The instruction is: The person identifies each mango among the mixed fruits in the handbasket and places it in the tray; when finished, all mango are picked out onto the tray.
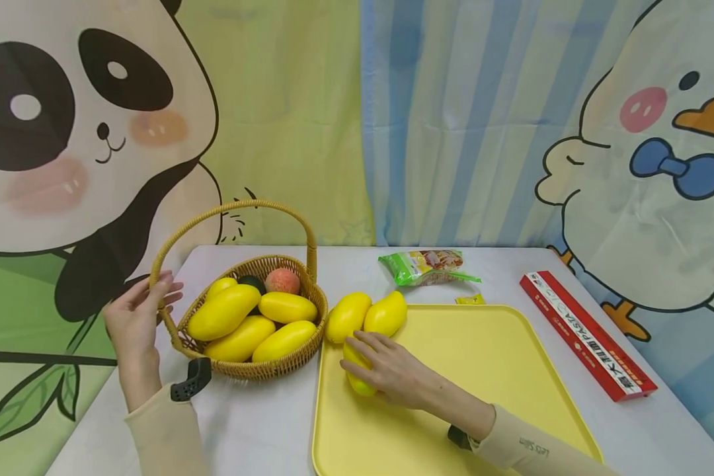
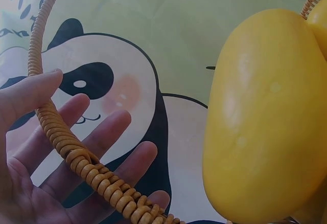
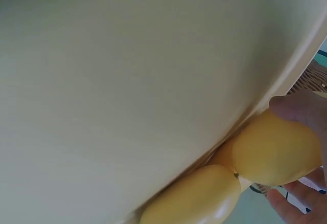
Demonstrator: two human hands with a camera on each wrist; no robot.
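Observation:
A wicker basket [image 1: 262,373] stands at the left, holding several yellow mangoes [image 1: 223,311], a peach [image 1: 282,281] and a dark green fruit [image 1: 251,283], partly hidden. My left hand [image 1: 135,314] loosely holds the side of its handle [image 2: 87,170], thumb across it and the other fingers spread behind. Over the left part of a yellow tray [image 1: 452,383], my right hand [image 1: 395,370] grips a mango [image 3: 276,144] between thumb and fingers. Two more mangoes, a left one [image 1: 348,317] and a right one [image 1: 387,314], lie by the tray's far left corner.
A green food packet [image 1: 425,266] lies at the back of the white table, with a small yellow sachet [image 1: 470,299] behind the tray's far rim. To the tray's right lies a long red pasta box [image 1: 588,336]. Cartoon-printed curtains [image 1: 452,132] hang behind the table.

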